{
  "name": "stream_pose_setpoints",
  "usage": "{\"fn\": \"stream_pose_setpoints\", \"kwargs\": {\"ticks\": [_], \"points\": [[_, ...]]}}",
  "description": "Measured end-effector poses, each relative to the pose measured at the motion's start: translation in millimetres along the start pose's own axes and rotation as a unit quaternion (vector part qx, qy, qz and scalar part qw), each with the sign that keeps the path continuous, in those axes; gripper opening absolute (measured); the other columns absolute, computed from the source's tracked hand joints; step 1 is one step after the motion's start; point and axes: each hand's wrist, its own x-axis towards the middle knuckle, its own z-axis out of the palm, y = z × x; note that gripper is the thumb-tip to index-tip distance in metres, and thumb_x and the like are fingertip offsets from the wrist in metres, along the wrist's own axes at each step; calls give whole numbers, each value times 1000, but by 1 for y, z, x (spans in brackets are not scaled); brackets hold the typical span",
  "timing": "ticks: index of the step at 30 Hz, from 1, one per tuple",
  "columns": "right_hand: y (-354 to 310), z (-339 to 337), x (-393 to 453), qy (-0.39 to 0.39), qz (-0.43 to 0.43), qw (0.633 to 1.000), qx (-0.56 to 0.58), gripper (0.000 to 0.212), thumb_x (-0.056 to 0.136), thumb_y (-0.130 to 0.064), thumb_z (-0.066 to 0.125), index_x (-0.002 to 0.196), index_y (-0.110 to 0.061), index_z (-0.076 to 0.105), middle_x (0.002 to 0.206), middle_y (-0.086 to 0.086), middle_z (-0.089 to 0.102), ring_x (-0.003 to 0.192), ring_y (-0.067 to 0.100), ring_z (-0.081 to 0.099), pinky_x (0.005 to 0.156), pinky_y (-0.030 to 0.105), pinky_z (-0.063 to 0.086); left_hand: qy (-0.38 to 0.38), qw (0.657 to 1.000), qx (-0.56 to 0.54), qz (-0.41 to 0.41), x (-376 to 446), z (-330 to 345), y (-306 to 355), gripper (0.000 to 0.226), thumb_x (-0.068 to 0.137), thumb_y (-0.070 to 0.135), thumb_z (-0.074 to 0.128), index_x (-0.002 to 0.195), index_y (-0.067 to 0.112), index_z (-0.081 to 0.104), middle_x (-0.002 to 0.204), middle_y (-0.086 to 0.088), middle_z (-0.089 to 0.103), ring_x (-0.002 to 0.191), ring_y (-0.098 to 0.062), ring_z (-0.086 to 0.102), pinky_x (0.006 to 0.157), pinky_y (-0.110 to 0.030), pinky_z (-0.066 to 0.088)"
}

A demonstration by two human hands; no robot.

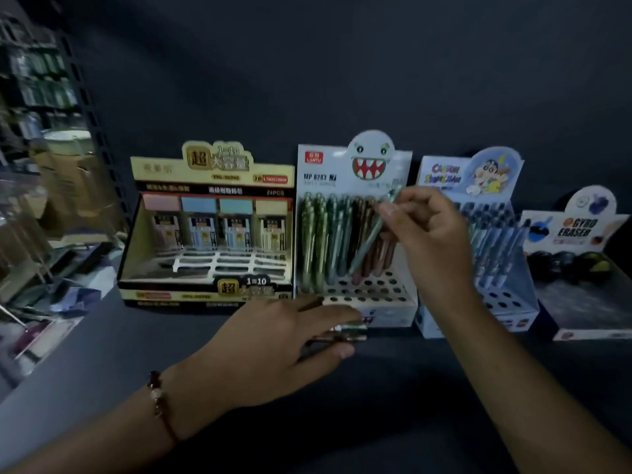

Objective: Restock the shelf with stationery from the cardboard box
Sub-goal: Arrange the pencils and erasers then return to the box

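A white monster-face pencil display box (pixel 323 169) stands on the dark shelf (pixel 102 354), with green, teal and brown mechanical pencils upright in its back rows and open holes in front. My right hand (pixel 429 241) pinches a teal pencil (pixel 367 242), tilted with its tip down among the standing pencils. My left hand (pixel 273 343) rests low in front of the box and grips a small bundle of pencils (pixel 349 331) whose ends stick out past the fingers. The cardboard box is not in view.
A gold lead-refill display box (pixel 212 186) stands left of the pencil box. To the right stand a cartoon pen display (pixel 478 179) and a Gyro Eraser box (pixel 578 227). A slotted shelf upright (pixel 89 107) and blurred stock lie at far left.
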Motion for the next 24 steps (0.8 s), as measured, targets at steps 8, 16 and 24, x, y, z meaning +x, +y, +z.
{"fn": "stream_pose_setpoints", "kwargs": {"ticks": [8, 16, 24], "points": [[11, 5, -7, -28, -22, 998, -51, 11, 91, -25, 69, 96, -33, 61, 88, -9, 65, 90, 17, 67, 83, 41, 57, 1, 997, -72, -30, 0, 2, -4, 51, 92, 71, 30, 138, 51, 40, 130, 25, 56, 86, 3, 62, 72, -3, 37], [13, 8, -4, -25, -45, 994, -94, 18, 91, -23, 69, 91, -38, 59, 87, -6, 65, 87, 11, 66, 81, 34, 57, 5, 991, -128, -44, -2, 0, -10, 52, 90, 73, 36, 134, 47, 45, 117, 26, 63, 84, 6, 63, 71, -15, 50], [14, 9, -7, -23, -44, 994, -95, 16, 91, -20, 69, 93, -33, 60, 84, -9, 63, 83, 7, 65, 79, 25, 56, 25, 992, -114, -49, -2, -1, -9, 53, 88, 74, 38, 131, 45, 49, 114, 25, 64, 90, 5, 63, 75, -19, 53]]}}
